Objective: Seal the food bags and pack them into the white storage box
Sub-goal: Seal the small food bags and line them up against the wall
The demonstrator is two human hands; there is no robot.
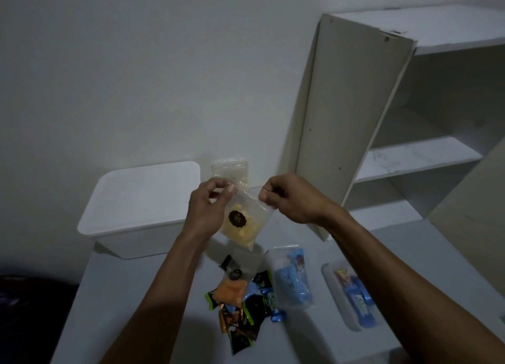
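Observation:
A clear zip bag of yellow snacks [243, 224] with a dark round label hangs above the table. My left hand [209, 207] pinches its top left corner and my right hand [287, 199] pinches its top right corner. The white storage box [136, 207], lid on, stands at the table's back left. On the table below lie a bag with orange contents [231, 291], a bag of blue packets [293, 279] and another bag of blue and red packets [351, 295]. A further clear bag [231, 169] leans at the wall behind my hands.
Several loose dark and green wrapped sweets [246, 317] lie in a heap at the table's front middle. A white shelf unit [410, 155] with a tilted side panel [344, 112] stands at the right. A dark object [32, 298] sits left of the table.

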